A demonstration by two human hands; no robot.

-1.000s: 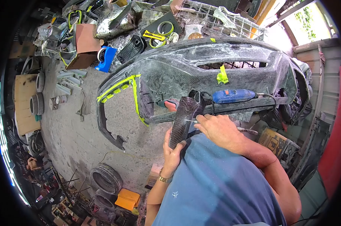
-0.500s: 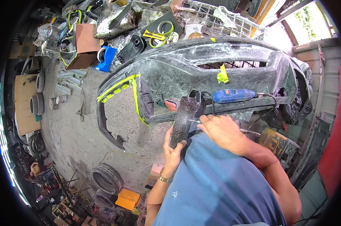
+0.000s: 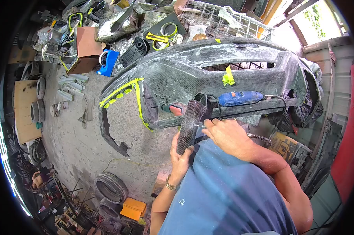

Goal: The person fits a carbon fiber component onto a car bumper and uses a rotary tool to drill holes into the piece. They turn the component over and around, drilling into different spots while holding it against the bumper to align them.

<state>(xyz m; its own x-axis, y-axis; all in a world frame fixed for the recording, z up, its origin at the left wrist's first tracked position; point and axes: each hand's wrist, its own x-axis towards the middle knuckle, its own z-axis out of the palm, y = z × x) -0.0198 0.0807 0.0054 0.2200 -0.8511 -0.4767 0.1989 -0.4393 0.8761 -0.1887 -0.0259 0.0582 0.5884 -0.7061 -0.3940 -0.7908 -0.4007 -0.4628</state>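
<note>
My left hand (image 3: 180, 159) grips the lower end of a dark woven carbon-fibre piece (image 3: 190, 127), held upright in front of my shirt. My right hand (image 3: 228, 135) is closed around the handpiece of a flexible shaft (image 3: 260, 138), mostly hidden by the fingers. The thin bit (image 3: 200, 126) sticks out to the left, its tip right at the dusty face of the carbon-fibre piece. Just beyond, a blue rotary tool (image 3: 240, 98) lies on the large dark car bumper (image 3: 173, 84), its cord running right. A red-and-black object (image 3: 174, 109) sits left of the piece.
Yellow-green tape (image 3: 140, 100) edges the bumper's left opening. Behind it are a blue tape dispenser (image 3: 107, 63), a yellow cutter (image 3: 157, 38) and a cardboard box (image 3: 86, 47). Tyres (image 3: 111, 187) and an orange box (image 3: 133, 208) stand on the floor at lower left.
The view has shifted slightly. My right hand and the bit have moved a little lower against the carbon-fibre piece; both hands keep their holds.
</note>
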